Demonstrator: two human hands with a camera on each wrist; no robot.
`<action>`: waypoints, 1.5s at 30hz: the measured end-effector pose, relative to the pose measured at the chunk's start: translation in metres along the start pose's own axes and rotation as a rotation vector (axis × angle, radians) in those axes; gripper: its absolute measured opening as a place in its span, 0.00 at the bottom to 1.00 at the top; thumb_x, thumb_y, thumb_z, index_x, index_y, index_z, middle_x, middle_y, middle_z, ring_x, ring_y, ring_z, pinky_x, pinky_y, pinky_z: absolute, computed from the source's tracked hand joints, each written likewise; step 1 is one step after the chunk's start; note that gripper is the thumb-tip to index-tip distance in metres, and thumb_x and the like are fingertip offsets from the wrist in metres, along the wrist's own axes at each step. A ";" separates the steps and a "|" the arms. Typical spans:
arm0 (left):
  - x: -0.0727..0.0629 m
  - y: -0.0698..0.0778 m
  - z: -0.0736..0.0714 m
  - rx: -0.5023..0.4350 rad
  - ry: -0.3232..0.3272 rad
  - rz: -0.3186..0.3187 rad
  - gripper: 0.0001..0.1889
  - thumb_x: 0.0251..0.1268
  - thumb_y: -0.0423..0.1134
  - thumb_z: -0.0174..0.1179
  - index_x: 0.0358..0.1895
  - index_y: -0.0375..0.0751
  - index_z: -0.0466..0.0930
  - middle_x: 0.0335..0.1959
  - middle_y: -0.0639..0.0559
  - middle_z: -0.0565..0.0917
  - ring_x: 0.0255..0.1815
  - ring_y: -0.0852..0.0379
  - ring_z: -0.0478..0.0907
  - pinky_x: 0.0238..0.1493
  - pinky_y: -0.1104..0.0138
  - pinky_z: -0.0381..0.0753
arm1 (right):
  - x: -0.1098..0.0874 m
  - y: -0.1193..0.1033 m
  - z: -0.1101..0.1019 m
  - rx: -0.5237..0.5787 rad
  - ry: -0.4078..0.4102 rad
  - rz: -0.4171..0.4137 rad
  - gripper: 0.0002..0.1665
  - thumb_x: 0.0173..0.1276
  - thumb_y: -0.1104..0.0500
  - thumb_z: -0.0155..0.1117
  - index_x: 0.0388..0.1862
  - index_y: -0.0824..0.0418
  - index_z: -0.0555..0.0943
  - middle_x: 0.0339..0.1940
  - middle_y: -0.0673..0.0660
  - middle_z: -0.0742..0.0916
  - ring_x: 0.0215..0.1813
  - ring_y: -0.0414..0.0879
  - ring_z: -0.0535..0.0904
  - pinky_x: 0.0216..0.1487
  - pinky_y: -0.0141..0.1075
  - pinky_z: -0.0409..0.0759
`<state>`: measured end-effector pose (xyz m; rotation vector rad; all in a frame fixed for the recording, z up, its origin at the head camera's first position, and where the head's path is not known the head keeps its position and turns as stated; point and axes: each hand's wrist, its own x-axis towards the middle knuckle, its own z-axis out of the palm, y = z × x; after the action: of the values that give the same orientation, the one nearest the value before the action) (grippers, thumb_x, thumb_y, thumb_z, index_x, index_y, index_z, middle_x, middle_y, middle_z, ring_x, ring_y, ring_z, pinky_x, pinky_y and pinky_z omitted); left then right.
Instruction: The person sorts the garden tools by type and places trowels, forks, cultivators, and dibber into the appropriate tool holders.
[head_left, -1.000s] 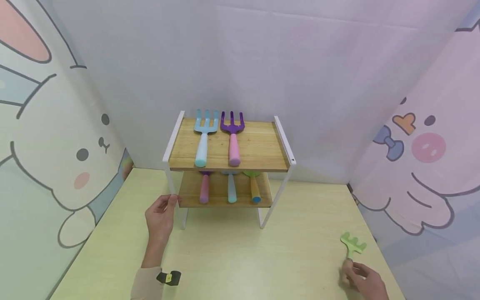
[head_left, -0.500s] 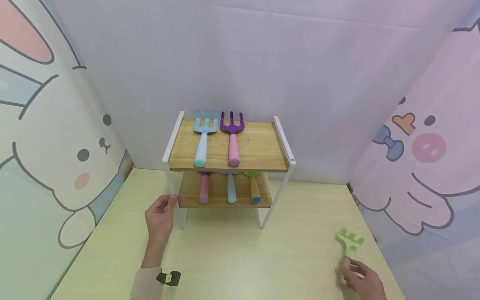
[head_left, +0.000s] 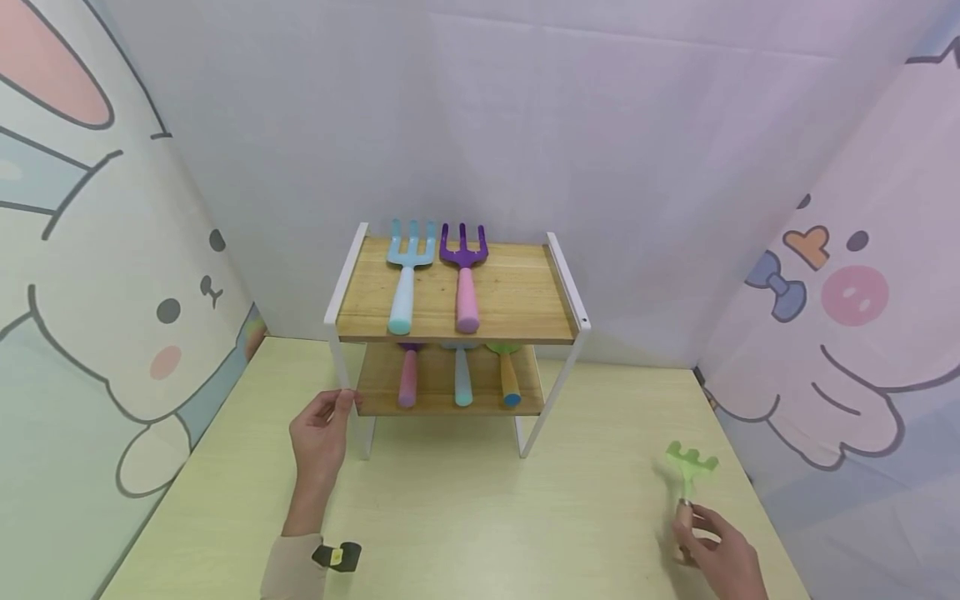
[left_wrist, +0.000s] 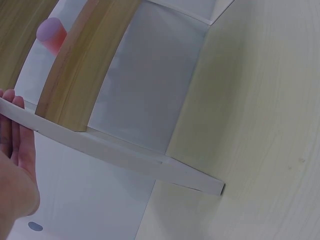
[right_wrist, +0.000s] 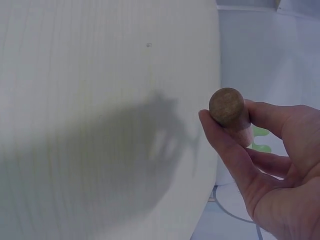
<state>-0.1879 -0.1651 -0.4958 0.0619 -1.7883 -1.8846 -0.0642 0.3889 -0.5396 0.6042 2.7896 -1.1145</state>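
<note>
A small hand rake (head_left: 691, 468) with a light green head and wooden handle is in my right hand (head_left: 722, 552), pinched between thumb and fingers over the table's right side. In the right wrist view, the round end of its handle (right_wrist: 226, 107) faces the camera. My left hand (head_left: 318, 437) grips the white front-left leg (left_wrist: 115, 150) of a two-tier wooden shelf (head_left: 521, 287). On the top tier lie a light blue hand fork (head_left: 405, 287) and a purple fork with a pink handle (head_left: 467, 292).
The lower tier (head_left: 386, 407) bears a pink-handled tool (head_left: 408, 379), a pale blue-handled tool (head_left: 462, 379) and a yellow-handled tool with a green head (head_left: 509, 379); their heads are partly hidden. Cartoon-printed curtains (head_left: 480, 125) enclose the pale wooden table (head_left: 450, 517).
My right hand has moved slightly up and to the left with the hand rake, whose head now points further away. The left hand stays on the shelf leg.
</note>
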 end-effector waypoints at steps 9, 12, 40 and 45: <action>-0.003 0.024 0.005 -0.012 -0.001 0.003 0.08 0.72 0.24 0.61 0.37 0.17 0.81 0.31 0.43 0.89 0.37 0.65 0.87 0.51 0.76 0.80 | -0.005 -0.016 -0.003 -0.070 0.031 -0.056 0.42 0.71 0.41 0.69 0.71 0.69 0.72 0.62 0.70 0.83 0.41 0.42 0.90 0.40 0.30 0.79; -0.003 0.024 0.005 -0.014 0.002 0.004 0.08 0.72 0.23 0.61 0.37 0.16 0.81 0.31 0.42 0.89 0.36 0.65 0.87 0.51 0.77 0.80 | -0.007 -0.022 -0.002 -0.057 0.047 -0.085 0.41 0.71 0.42 0.70 0.70 0.68 0.73 0.61 0.69 0.84 0.41 0.43 0.90 0.40 0.30 0.79; -0.004 0.022 0.004 -0.011 0.004 -0.013 0.08 0.72 0.24 0.61 0.38 0.16 0.81 0.30 0.52 0.89 0.36 0.66 0.87 0.50 0.77 0.79 | -0.022 -0.072 -0.008 -0.063 0.079 -0.249 0.38 0.71 0.39 0.69 0.69 0.62 0.75 0.56 0.62 0.86 0.40 0.42 0.89 0.35 0.33 0.82; -0.003 0.022 0.004 -0.009 0.004 -0.008 0.08 0.72 0.24 0.61 0.38 0.16 0.81 0.31 0.50 0.90 0.36 0.66 0.87 0.50 0.77 0.80 | -0.024 -0.082 -0.011 -0.061 0.082 -0.278 0.37 0.70 0.40 0.69 0.69 0.62 0.76 0.57 0.60 0.87 0.41 0.41 0.89 0.34 0.33 0.82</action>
<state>-0.1792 -0.1593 -0.4757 0.0692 -1.7792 -1.8964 -0.0732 0.3347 -0.4735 0.2672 3.0356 -1.0640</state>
